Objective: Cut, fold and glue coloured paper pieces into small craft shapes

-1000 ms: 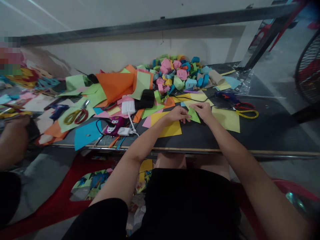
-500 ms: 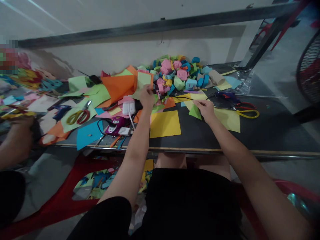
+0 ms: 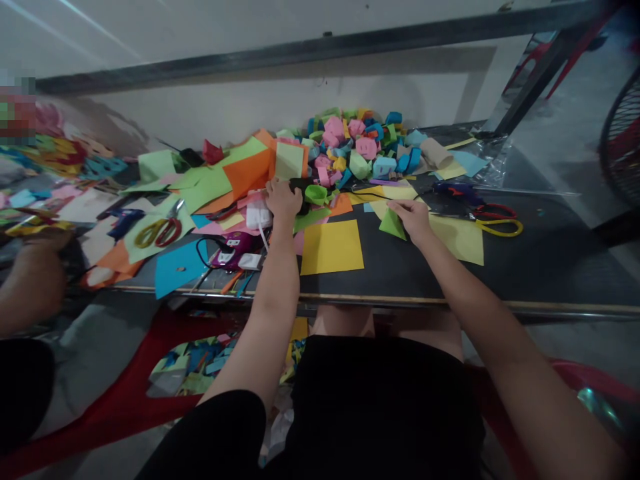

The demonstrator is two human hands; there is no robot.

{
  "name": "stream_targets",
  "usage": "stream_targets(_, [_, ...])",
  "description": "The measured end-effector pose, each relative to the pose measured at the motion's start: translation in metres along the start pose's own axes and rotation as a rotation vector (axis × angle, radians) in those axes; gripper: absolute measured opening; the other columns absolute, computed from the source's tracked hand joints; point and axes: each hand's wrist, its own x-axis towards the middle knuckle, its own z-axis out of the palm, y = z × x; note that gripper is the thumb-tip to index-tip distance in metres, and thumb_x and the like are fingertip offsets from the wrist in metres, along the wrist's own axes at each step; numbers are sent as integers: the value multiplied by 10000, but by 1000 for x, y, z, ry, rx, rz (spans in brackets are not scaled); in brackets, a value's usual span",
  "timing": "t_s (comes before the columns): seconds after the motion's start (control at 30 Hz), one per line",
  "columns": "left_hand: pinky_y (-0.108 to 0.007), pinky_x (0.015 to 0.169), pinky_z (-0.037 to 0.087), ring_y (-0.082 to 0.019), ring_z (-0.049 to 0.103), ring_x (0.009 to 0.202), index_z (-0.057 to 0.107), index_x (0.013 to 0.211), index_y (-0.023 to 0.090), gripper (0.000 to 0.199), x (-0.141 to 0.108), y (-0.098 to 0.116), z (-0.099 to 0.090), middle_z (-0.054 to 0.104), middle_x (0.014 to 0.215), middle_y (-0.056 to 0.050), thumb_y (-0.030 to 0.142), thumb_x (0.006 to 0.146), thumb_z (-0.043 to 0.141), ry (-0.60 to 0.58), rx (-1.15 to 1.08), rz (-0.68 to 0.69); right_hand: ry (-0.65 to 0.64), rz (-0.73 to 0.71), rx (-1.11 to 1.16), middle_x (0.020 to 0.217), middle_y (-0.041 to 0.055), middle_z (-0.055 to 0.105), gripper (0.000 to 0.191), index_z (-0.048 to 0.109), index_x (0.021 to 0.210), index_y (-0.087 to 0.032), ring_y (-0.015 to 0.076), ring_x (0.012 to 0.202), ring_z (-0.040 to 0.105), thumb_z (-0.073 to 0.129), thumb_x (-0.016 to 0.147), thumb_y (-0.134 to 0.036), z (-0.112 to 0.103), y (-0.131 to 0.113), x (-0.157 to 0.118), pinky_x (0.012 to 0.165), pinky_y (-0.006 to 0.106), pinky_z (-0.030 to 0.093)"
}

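My right hand [image 3: 414, 220] pinches a folded green piece of paper [image 3: 393, 225] just above the dark table. A pale yellow sheet [image 3: 463, 240] lies beneath and beside that hand. My left hand [image 3: 284, 200] rests palm down with its fingers spread, at the near edge of the stacked orange sheets [image 3: 249, 172]. A white plug adapter [image 3: 257, 215] sits right against it. To its right is a curled green paper piece [image 3: 316, 194], next to a black object that is partly hidden. A yellow square sheet [image 3: 333, 247] lies flat between my hands.
Folded paper shapes [image 3: 366, 148] are heaped against the wall. Red-and-yellow scissors [image 3: 500, 223] and a dark blue glue gun [image 3: 457, 193] lie at right. A purple power strip [image 3: 235, 250] and more scissors [image 3: 159, 233] are at left. A co-worker's hand [image 3: 43, 260] is far left.
My left hand has moved left and down from the pale green sheet to beside the adapter. The raised orange sheet now lies flatter, uncovering green paper. My right hand keeps its pinch.
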Motion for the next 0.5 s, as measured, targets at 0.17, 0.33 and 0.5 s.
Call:
stream_targets(0.17, [-619,1142,365,-426,354,1461,695,1296,245,447,-5,1,-2,453,1561,-173,297,868,575,-48,17,23,1,3,5,912,64,819,370,828,836,-219,263,899,752,809,696,-561,-1,-1,0,812,372,581])
stream_targets(0.33, [-587,1171,345,-421,349,1473,730,1269,192,450,-6,1,1,453,1562,-199,322,859,598,-48,45,20,-2,4,16,935,68,820,318,830,833,-227,252,927,757,812,706,-517,-1,-1,1,857,355,579])
stream_targets(0.5, [-566,1195,340,-398,419,1438,729,1275,185,436,-8,0,-1,514,1523,-186,261,883,554,6,76,-64,4,-8,22,945,69,821,321,831,833,-229,274,954,758,815,707,-524,-2,-1,2,883,385,572])
